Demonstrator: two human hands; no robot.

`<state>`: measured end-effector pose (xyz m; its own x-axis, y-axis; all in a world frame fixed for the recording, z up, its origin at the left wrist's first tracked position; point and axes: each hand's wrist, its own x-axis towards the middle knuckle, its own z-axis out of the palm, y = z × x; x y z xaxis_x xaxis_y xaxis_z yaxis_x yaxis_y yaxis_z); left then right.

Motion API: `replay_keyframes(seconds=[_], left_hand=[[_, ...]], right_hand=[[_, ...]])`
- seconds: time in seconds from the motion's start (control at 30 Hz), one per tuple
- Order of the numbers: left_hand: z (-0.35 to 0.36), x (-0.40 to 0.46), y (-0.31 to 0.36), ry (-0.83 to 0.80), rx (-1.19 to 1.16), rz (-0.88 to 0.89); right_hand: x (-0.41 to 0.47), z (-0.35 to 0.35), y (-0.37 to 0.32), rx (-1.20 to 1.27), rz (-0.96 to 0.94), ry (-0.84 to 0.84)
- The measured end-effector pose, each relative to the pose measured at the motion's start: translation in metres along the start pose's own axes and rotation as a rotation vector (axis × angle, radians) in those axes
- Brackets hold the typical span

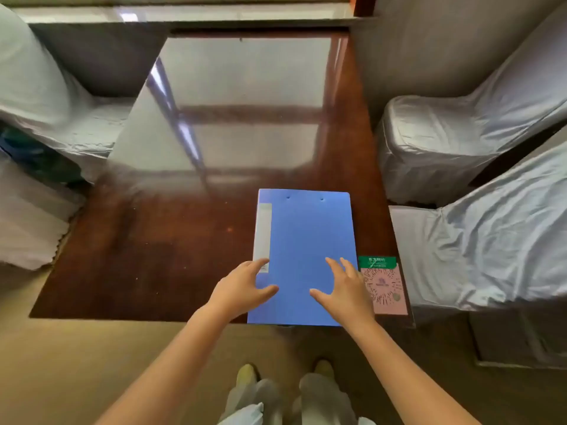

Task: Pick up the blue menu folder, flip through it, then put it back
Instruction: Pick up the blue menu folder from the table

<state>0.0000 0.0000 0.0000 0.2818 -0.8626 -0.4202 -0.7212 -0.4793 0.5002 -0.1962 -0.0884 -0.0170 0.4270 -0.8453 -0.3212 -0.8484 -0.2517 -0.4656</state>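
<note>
Two hands, left (242, 286) and right (346, 289), hover apart with fingers spread over the near half of one blue folder (303, 240), gripping nothing; whether they touch it I cannot tell. The folder lies closed near the table's (153, 256) near right corner. One pink card (386, 286) sits just beside it. Three covered chairs (445, 133) flank the table.

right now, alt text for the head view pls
Two open hands, left and right, hover over a closed blue menu folder lying flat near the front edge of a glossy dark wooden table, beside a pink QR-code card.
</note>
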Motion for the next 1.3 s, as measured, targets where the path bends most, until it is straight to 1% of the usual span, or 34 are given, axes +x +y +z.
replay_keyframes(seconds=[0.1,0.17,0.27,0.33,0.4,0.47,0.57,0.67,0.77,0.87,0.93,1.0,1.03,1.07,1.1,1.13,1.17,1.2,1.23,1.3], left_hand=[[0.013,-0.002,-0.011,-0.013,0.014,-0.058],[0.018,-0.001,-0.017,0.009,0.013,-0.096],[0.026,0.001,-0.022,0.071,-0.038,-0.179],[0.031,0.002,-0.024,0.058,-0.077,-0.241],[0.036,0.004,-0.023,0.06,-0.134,-0.25],[0.038,0.007,-0.024,0.077,-0.253,-0.293],[0.036,0.011,-0.03,0.048,-0.498,-0.435],[0.033,0.01,-0.035,0.006,-0.698,-0.453],[0.029,0.005,-0.035,-0.033,-0.816,-0.461],[0.019,-0.002,-0.033,-0.041,-0.876,-0.417],[0.005,-0.009,-0.033,-0.017,-0.925,-0.375],[-0.011,-0.016,-0.035,-0.042,-1.001,-0.312],[-0.019,-0.019,-0.038,-0.058,-1.041,-0.278],[-0.027,-0.023,-0.039,-0.065,-1.083,-0.254],[-0.034,-0.026,-0.04,-0.066,-1.11,-0.24],[-0.04,-0.029,-0.041,-0.064,-1.131,-0.226],[-0.045,-0.031,-0.042,-0.064,-1.144,-0.209],[-0.051,-0.031,-0.041,-0.064,-1.157,-0.184],[-0.056,-0.032,-0.04,-0.059,-1.159,-0.152],[-0.067,-0.032,-0.034,-0.037,-1.145,-0.076]], right_hand=[[-0.001,0.022,-0.001,-0.082,0.055,-0.032],[-0.001,0.035,-0.001,-0.111,0.083,-0.056],[-0.002,0.049,0.001,-0.158,0.092,-0.032],[-0.003,0.055,0.001,-0.198,0.084,-0.019],[-0.004,0.058,0.002,-0.23,0.075,-0.011],[-0.004,0.06,0.002,-0.261,0.065,0.0],[-0.004,0.06,0.001,-0.292,0.063,0.002],[-0.004,0.061,0.0,-0.292,0.05,-0.001],[-0.004,0.061,-0.006,-0.281,0.047,-0.018],[-0.003,0.055,-0.011,-0.238,0.035,-0.038],[-0.003,0.047,-0.014,-0.174,-0.003,-0.033],[-0.004,0.034,-0.014,-0.094,-0.001,0.049],[-0.003,0.026,-0.012,-0.05,0.032,0.111],[-0.002,0.016,-0.009,0.016,0.091,0.139],[0.0,0.005,-0.004,0.162,0.16,0.117],[0.002,-0.008,0.0,0.402,0.232,0.042],[0.004,-0.02,0.003,0.679,0.284,-0.066],[0.006,-0.03,0.008,0.899,0.31,-0.165],[0.007,-0.041,0.011,0.998,0.282,-0.218],[0.008,-0.06,0.013,1.0,0.167,-0.232]])
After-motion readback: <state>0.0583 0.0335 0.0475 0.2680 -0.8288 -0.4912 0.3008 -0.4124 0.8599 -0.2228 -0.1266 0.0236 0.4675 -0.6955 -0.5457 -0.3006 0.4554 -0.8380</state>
